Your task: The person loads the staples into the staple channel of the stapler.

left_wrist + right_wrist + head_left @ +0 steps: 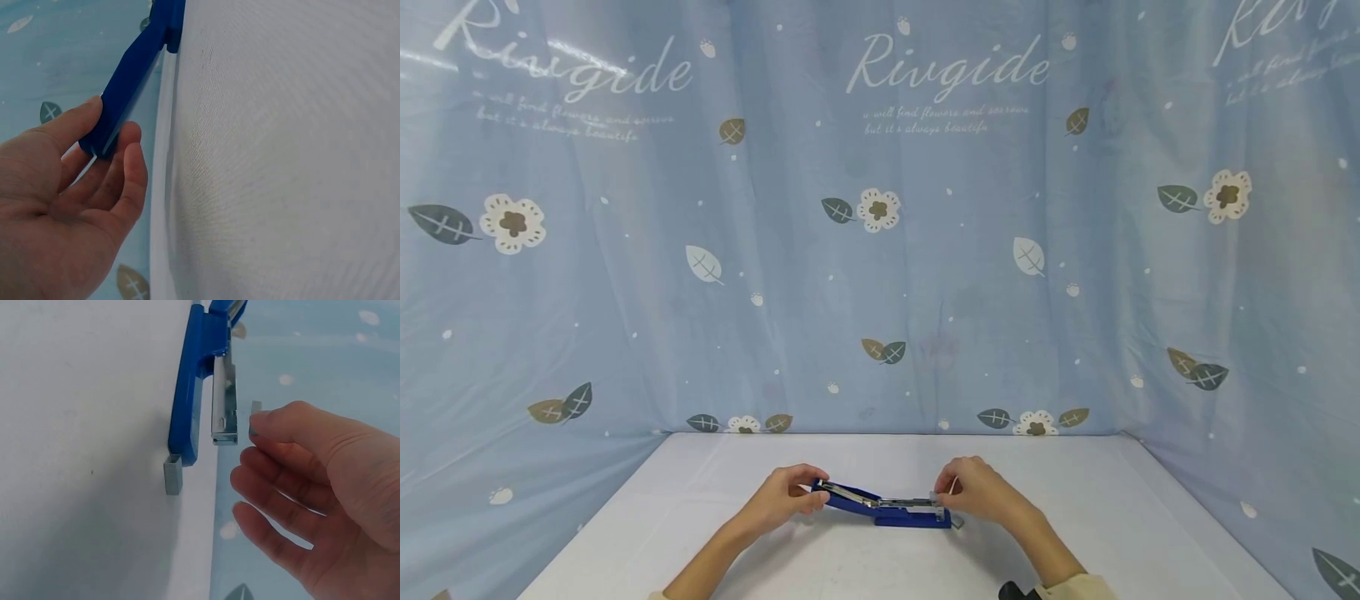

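A blue stapler (pixel 912 520) sits on the table with its top arm swung open to the left. My left hand (pixel 784 500) grips the end of that raised arm between thumb and fingers, as the left wrist view also shows on the blue arm (pixel 128 84). The stapler's metal staple channel (pixel 224 403) is exposed. Beside the front of the channel, my right hand (pixel 312 469) pinches a small strip of staples (pixel 255 407) between thumb and forefinger, its other fingers loosely bent. Another grey block of staples (pixel 173 476) lies on the table at the base's front end.
The white table (pixel 880 571) runs back to a blue patterned curtain (pixel 880 292), which also hangs along both sides. A small black object (pixel 1017 591) shows at the bottom edge by the right sleeve (pixel 1078 587).
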Available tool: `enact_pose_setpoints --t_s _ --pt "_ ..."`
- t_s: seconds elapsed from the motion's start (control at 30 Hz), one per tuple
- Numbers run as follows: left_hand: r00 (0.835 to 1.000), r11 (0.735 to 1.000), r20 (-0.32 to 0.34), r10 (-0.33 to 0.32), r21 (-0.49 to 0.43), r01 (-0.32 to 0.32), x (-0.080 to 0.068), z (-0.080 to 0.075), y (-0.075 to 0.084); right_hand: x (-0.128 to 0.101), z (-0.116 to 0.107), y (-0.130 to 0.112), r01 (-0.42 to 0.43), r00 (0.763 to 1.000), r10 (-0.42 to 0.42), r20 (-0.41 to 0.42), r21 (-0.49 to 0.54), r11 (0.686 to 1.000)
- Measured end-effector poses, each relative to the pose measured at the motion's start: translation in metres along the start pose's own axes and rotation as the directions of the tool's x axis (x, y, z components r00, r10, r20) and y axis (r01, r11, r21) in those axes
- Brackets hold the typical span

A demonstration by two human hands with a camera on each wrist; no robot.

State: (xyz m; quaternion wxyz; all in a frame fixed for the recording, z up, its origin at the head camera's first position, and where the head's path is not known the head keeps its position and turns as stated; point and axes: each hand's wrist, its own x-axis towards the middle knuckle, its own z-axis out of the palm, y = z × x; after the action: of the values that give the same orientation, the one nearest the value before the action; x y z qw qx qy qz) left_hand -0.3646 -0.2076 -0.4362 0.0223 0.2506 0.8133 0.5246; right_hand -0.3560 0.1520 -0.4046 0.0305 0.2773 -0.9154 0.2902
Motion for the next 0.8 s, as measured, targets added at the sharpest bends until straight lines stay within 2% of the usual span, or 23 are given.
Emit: enact_pose_setpoints --t_s 0.47,0.8 --pt "1.000 1.000 0.001 -0.015 -0.021 0.015 0.000 0.000 0.001 0.001 0.008 0.000 0.025 1.000 -0.025 -0.009 -0.047 0.999" --pt "1.000 1.000 0.002 -0.007 -0.013 0.007 0.000 0.000 -0.001 0.002 0.011 -0.001 0.027 1.000 -0.027 -0.005 -0.036 0.999"
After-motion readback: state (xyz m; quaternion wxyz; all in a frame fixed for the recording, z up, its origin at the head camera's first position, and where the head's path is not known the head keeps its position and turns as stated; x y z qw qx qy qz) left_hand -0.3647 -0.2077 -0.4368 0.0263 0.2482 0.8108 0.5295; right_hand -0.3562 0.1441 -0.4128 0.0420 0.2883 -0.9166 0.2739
